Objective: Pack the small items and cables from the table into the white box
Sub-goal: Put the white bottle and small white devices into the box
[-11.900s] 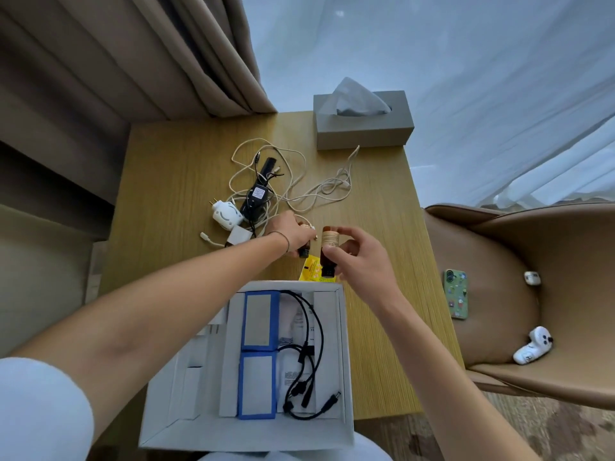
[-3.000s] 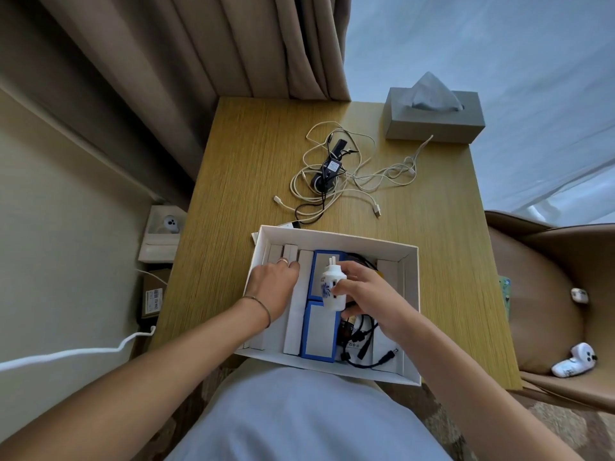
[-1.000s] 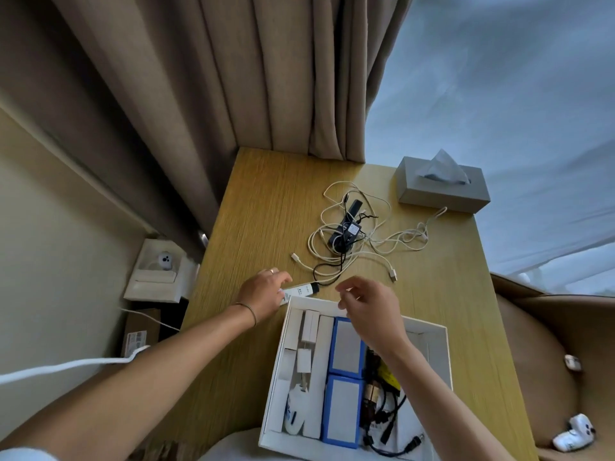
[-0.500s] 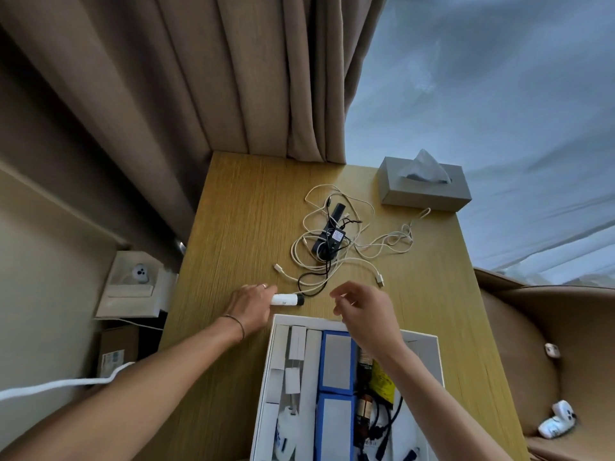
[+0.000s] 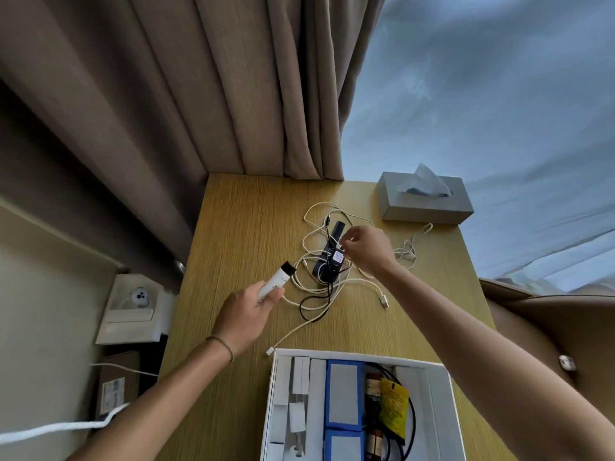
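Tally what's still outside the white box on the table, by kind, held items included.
White stick-shaped device with black cap, in the left hand: 1
Black power adapter, under the right hand: 1
Tangle of white cables, strands too knotted to count: 1
Grey tissue box: 1
Total: 4

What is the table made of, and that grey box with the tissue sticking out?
The table looks like wood or a wood-look veneer: fine straight grain lines and a matte yellow-brown surface. The tissue box might be a stiff cover in plastic or faux leather, with flat matte grey sides and sharp edges; the view cannot settle which.
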The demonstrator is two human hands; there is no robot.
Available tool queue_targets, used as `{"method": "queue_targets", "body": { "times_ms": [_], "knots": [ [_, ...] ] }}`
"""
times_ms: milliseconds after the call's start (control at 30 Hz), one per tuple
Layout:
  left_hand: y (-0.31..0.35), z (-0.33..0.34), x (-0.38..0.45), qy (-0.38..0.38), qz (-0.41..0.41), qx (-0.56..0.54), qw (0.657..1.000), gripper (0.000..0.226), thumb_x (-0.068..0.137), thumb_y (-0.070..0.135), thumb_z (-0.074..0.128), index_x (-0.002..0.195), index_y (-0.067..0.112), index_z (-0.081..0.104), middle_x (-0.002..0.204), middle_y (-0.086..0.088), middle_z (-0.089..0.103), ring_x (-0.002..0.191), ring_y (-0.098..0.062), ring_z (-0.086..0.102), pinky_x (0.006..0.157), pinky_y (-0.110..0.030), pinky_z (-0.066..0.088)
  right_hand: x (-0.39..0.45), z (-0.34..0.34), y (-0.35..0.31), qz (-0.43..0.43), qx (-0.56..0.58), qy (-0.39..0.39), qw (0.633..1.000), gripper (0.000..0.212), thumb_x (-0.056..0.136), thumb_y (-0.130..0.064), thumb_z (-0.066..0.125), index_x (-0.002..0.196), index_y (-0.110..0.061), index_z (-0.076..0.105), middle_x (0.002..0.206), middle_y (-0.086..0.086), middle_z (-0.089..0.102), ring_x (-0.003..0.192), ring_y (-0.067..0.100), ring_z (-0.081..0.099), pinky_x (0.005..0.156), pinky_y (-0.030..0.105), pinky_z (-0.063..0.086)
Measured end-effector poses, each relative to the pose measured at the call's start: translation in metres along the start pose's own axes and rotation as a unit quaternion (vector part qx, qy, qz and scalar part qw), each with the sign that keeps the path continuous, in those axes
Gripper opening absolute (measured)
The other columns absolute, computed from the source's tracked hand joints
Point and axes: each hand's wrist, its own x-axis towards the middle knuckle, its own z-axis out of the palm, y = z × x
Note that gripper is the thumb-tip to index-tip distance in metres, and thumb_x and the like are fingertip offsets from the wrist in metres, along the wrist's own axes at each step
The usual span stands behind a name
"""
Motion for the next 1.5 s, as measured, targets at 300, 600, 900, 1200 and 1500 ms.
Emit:
{"method": "queue_targets", "body": {
  "times_ms": [300,600,900,1200,1500],
  "knots": [
    [0.047,-0.011,0.002,0.008,-0.017,-0.102,0.995,0.013,0.099,0.034,0.056,0.106,0.025,0.063,0.076,0.001,0.074,0.069,-0.013,0.071,0.062,-0.033,0.059,0.089,0.027,0.007,0.07,-0.096,-0.029,0.993,0.019,0.087,-0.013,0.056,0.08,-0.005,0.072,0.083,0.012,0.075,0.073,0.029,0.069,0.06,0.031,0.051],
    [0.053,-0.011,-0.006,0.013,-0.049,-0.101,0.994,0.01,0.097,0.034,0.059,0.1,0.025,0.064,0.079,0.001,0.074,0.071,-0.012,0.071,0.066,-0.037,0.06,0.118,0.047,0.007,0.139,-0.164,-0.043,0.976,0.014,0.082,-0.026,0.055,0.079,-0.017,0.065,0.08,-0.001,0.068,0.074,0.021,0.064,0.059,0.023,0.043],
    [0.047,-0.016,-0.007,0.025,-0.058,-0.088,0.994,0.01,0.095,0.039,0.059,0.097,0.031,0.065,0.08,0.003,0.074,0.072,-0.01,0.07,0.065,-0.039,0.059,0.128,0.062,0.003,0.162,-0.163,-0.024,0.973,0.014,0.082,-0.029,0.06,0.077,-0.018,0.068,0.07,-0.003,0.064,0.065,0.015,0.061,0.056,0.021,0.043],
    [0.054,-0.01,0.003,0.014,-0.066,-0.101,0.993,0.009,0.097,0.032,0.06,0.099,0.025,0.065,0.078,0.001,0.074,0.07,-0.015,0.07,0.068,-0.045,0.059,0.12,0.07,0.019,0.146,0.031,-0.017,0.989,0.015,0.085,-0.019,0.062,0.078,-0.007,0.07,0.078,0.008,0.069,0.073,0.028,0.066,0.063,0.035,0.051],
    [0.07,-0.002,0.012,-0.002,-0.058,-0.124,0.991,0.008,0.099,0.028,0.059,0.1,0.022,0.064,0.077,-0.001,0.074,0.071,-0.013,0.07,0.062,-0.027,0.055,0.094,0.041,0.024,0.057,0.126,0.119,0.983,0.021,0.093,-0.031,0.07,0.079,-0.018,0.06,0.077,0.0,0.065,0.072,0.02,0.06,0.067,0.038,0.052]
  ]
}}
